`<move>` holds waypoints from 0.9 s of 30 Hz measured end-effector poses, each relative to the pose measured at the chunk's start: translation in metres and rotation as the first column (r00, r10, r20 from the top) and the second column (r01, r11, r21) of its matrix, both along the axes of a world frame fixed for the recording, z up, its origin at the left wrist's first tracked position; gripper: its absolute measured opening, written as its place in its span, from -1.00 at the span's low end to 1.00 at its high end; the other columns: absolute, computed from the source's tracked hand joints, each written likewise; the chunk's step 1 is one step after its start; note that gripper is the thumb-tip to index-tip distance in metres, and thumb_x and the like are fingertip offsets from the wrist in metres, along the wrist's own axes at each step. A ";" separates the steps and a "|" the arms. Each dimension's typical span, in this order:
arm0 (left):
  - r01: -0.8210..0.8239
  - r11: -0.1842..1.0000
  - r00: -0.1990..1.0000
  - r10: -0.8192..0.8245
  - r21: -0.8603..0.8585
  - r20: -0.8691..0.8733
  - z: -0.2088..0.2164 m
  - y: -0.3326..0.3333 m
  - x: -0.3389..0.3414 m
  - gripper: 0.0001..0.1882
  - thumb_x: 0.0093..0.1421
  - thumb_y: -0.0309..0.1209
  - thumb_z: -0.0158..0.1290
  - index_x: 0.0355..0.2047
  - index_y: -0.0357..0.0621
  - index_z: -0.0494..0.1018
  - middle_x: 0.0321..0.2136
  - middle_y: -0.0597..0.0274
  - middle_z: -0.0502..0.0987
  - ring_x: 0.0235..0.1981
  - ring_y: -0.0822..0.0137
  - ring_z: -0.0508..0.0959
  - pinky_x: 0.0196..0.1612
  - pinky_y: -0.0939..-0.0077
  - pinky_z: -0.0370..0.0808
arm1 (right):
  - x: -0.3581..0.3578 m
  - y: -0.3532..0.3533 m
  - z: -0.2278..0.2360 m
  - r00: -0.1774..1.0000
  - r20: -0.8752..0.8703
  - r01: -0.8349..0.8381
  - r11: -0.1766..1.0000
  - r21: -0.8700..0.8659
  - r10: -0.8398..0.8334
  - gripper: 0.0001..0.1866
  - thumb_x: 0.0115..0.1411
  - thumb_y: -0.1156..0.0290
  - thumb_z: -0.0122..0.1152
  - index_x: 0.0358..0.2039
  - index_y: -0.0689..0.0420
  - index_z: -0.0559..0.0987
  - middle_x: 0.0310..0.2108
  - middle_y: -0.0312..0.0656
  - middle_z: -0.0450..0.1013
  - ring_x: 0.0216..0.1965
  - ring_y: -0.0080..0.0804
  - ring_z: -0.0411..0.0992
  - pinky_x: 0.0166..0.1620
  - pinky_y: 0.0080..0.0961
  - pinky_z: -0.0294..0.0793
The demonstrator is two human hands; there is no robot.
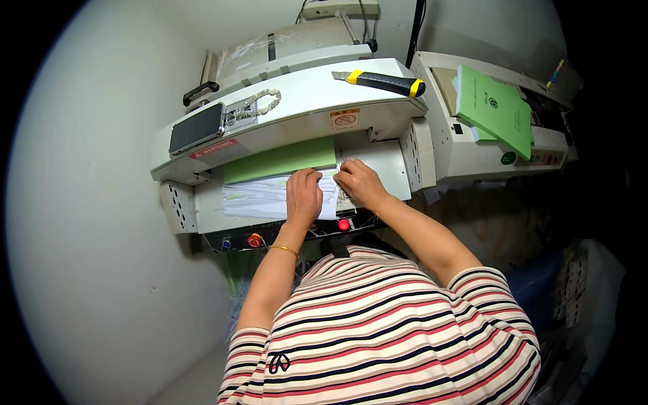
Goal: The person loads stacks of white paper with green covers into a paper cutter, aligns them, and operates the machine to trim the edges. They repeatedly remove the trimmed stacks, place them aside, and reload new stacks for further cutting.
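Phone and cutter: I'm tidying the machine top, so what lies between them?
In the head view, a grey patch and a looped beaded strap, both nearer the phone; then bare white top up to the cutter.

The person's left forearm (275, 273) angles up and inward, and the right forearm (422, 233) slants in from the other side. The left hand (305, 194) is back-up with fingers curled; just beside it, the right hand (361, 183) bends its fingers leftward.

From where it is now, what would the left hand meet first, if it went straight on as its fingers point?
The left hand would probably meet the green paper first, just ahead of it; depth is unclear, so they may already touch.
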State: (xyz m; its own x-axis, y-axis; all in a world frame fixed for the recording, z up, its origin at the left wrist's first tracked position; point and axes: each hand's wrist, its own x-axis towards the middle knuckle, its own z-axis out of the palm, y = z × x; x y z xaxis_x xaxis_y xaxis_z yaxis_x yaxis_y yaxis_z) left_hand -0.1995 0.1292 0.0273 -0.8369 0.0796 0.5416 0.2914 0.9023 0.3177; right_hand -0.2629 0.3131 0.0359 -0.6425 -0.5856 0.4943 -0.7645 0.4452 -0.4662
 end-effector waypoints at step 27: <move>0.252 0.966 0.922 -0.256 0.050 0.290 0.028 -0.039 0.000 -0.34 -0.07 -0.30 0.33 0.06 -0.19 0.38 -0.08 0.01 0.40 -0.05 -0.03 0.39 0.03 0.18 0.35 | 0.015 0.004 0.004 0.960 0.280 0.053 0.993 -0.106 -0.021 -0.60 0.00 0.51 0.29 -0.10 0.23 0.48 -0.18 -0.02 0.38 -0.11 -0.01 0.38 -0.01 -0.23 0.38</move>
State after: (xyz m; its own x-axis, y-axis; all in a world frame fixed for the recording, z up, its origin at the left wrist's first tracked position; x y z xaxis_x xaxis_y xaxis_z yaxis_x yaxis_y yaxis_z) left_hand -0.1992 0.0901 0.0558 -0.9105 0.3056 0.2785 0.4031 0.8061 0.4332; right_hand -0.2483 0.3168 0.0402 -0.7840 -0.5101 0.3537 -0.5814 0.4037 -0.7064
